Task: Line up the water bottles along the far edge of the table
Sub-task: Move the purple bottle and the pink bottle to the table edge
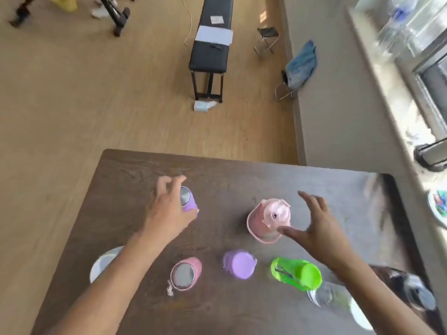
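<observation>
Dark wood-grain table (242,310) carries six bottles, all standing apart from one another and short of the far edge. Large pink bottle (268,220) with a handled lid stands just left of the right hand's fingers (312,201); the thumb tip lies at its near rim, contact uncertain through blur. Right hand (321,235) is spread wide, holding nothing. Green-capped bottle (296,273) stands nearer the viewer than those fingers, beside the right wrist. Clear bottle (331,298) is partly hidden under the right forearm. Lilac-lidded bottle (239,264) and pink bottle with steel top (185,273) stand in the near row, well short of either hand's fingers. Small purple bottle with steel cap (188,201) is wrapped by the left hand (167,211), fingers curled over its far side and thumb at the near side. White bowl (102,264) sits partly under the left forearm.
</observation>
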